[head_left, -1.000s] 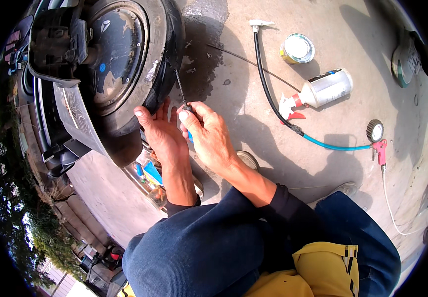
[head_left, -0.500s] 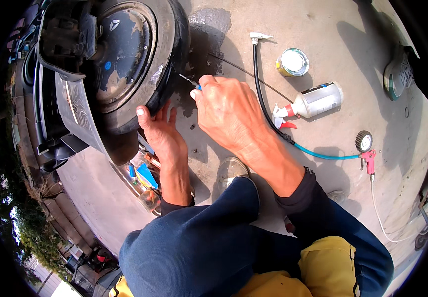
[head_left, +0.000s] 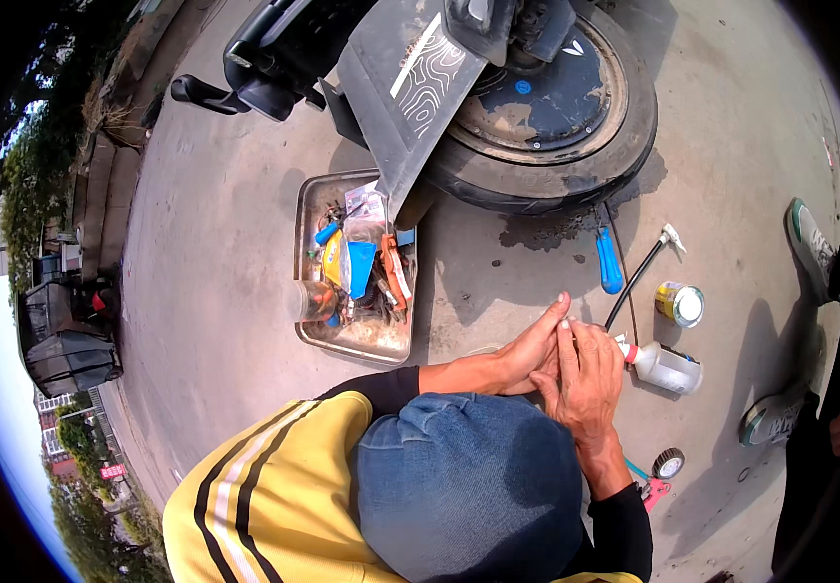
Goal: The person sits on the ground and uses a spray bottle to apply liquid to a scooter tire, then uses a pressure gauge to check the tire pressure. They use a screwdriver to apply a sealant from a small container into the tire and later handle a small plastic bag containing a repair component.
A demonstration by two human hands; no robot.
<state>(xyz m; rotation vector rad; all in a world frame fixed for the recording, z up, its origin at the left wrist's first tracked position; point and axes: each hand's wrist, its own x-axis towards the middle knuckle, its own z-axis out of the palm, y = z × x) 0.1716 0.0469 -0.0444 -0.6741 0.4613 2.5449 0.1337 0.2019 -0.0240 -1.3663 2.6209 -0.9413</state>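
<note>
My left hand (head_left: 535,348) and my right hand (head_left: 587,377) meet over my knee, palms facing. The left thumb points up, while most of that hand's other fingers are hidden behind the right hand. Stretched fingers of the right hand lie against the left palm. Whether anything small lies between them I cannot make out. Beyond the hands, a blue-handled tool (head_left: 609,262) hangs from the tire (head_left: 537,189) of a scooter wheel, its thin shaft apparently stuck in the tread. Close to my right fingers lies a white spray bottle (head_left: 668,369) with a red collar.
A metal tray (head_left: 342,345) of tools and scraps stands left of the hands, under the scooter's dark panel (head_left: 410,87). To the right are a small can (head_left: 680,304), a black air hose (head_left: 634,287), and a pressure gauge (head_left: 668,462). Another person's shoes (head_left: 775,418) stand at far right.
The right hand has let go of the blue-handled tool, which stays at the tire. Both hands have drawn back from the wheel and come together. The view has shifted, showing the whole tray.
</note>
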